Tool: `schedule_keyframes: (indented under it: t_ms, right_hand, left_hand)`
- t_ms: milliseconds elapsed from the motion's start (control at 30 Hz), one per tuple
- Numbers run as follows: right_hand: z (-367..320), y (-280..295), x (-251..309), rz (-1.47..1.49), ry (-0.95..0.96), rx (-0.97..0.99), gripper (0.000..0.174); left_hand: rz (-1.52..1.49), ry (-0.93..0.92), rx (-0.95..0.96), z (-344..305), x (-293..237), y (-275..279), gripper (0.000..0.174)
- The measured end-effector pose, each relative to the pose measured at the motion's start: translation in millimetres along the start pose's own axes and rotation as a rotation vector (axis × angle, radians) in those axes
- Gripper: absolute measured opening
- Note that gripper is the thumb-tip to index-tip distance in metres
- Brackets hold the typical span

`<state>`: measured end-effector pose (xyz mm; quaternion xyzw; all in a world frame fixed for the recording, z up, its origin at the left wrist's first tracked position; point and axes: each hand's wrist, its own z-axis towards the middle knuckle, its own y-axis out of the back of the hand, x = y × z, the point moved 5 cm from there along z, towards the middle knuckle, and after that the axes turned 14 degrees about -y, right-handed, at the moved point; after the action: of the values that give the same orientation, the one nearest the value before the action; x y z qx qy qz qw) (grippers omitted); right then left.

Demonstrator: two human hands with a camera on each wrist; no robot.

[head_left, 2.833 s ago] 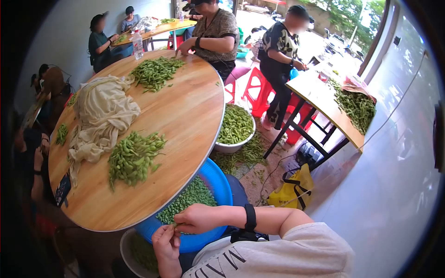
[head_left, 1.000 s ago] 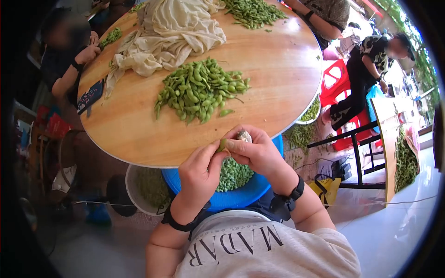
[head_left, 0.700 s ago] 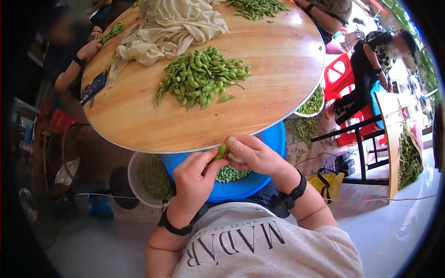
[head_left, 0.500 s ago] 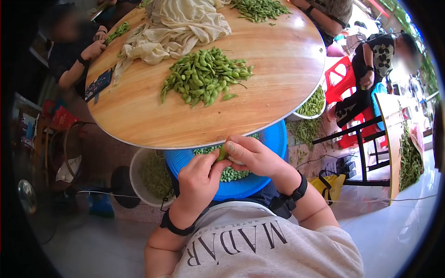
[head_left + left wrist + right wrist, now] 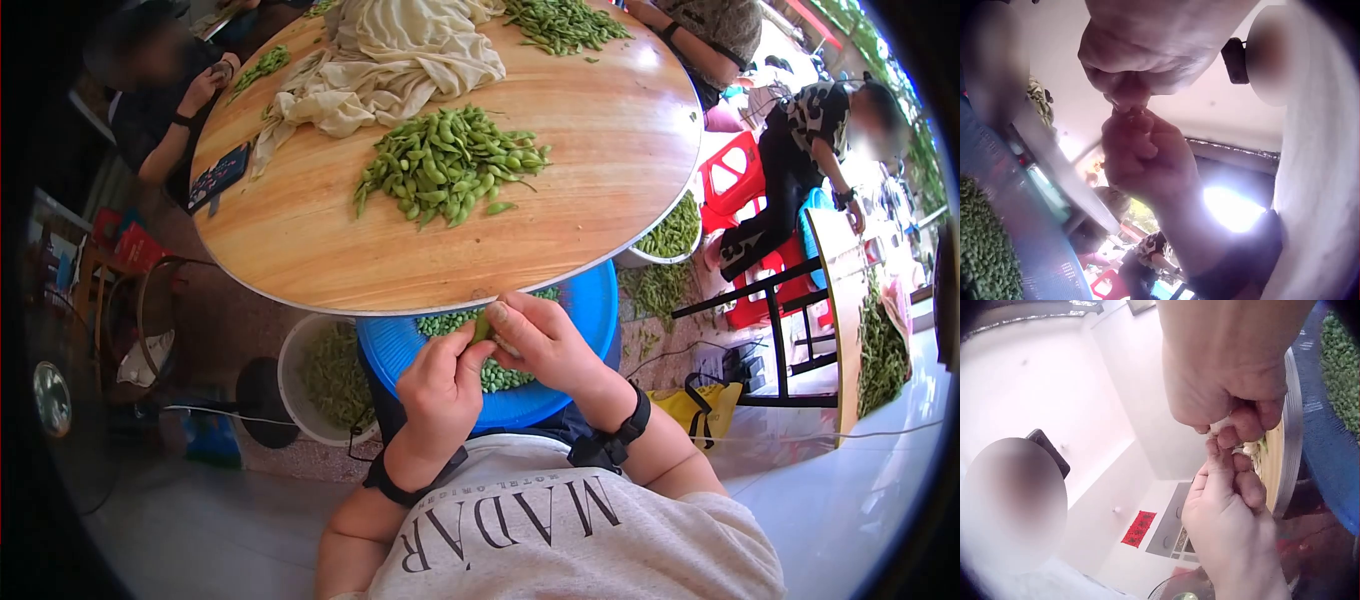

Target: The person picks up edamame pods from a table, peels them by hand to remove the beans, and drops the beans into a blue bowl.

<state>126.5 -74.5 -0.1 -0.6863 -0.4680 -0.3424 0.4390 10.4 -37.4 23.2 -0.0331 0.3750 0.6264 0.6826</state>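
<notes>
In the head view a green pod [image 5: 482, 326] is pinched between both hands, above the near side of a blue basket [image 5: 590, 345] that holds shelled green beans [image 5: 505, 377]. The left hand [image 5: 436, 385] grips the pod's one end with thumb and curled fingers. At its other end the right hand [image 5: 550, 345] pinches it, with something whitish partly visible under the fingers. Both wrist views show the left hand [image 5: 1166, 50] [image 5: 1225, 512] and the right hand [image 5: 1147, 153] [image 5: 1225, 381] meeting at the fingertips, the pod mostly hidden.
A round wooden table [image 5: 330, 245] bears a heap of pods [image 5: 440, 165], a cream cloth [image 5: 390, 70] and a dark phone-like item [image 5: 218, 176]. Below it at left stands a white tub [image 5: 300, 385]; another tub [image 5: 672, 230] of pods is at right. Other people sit around.
The head view has swung from the right side down to the hands. The hands still hold a pod together; over the last half second they have barely moved. The person at left has raised a hand.
</notes>
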Motion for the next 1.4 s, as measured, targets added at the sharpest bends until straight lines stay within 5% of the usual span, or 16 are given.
schedule_keyframes:
  t_ms: [433,633,867,933,1033,1133,1300,1400]
  right_hand:
    - [0,-6,-10,-0.025,0.150,-0.154,0.026]
    - [-4,2,-9,-0.185,0.222,-0.115,0.023]
    - [-8,7,-2,-0.560,0.299,-0.018,0.022]
    - [-6,11,-5,-0.708,0.233,0.003,0.023]
    - [-10,19,8,-0.668,0.285,-0.265,0.025]
    - [-2,6,2,-0.552,0.405,-0.133,0.027]
    - [4,11,-14,-0.434,0.125,0.074,0.019]
    - [5,16,-14,-0.550,0.282,-0.033,0.020]
  left_hand:
    - [0.036,0.094,-0.103,-7,17,-15,0.009]
    - [-0.624,0.714,-0.058,-18,27,-19,0.022]
    - [-0.970,1.023,0.029,-25,36,-19,0.023]
    - [-0.858,0.991,0.049,-28,36,-15,0.022]
    - [-0.721,0.912,0.090,-29,37,-12,0.020]
    - [-0.804,0.933,0.086,-35,34,-14,0.018]
    - [-1.028,1.051,0.044,-49,41,-14,0.018]
    - [-0.971,1.141,-0.019,-52,50,-12,0.018]
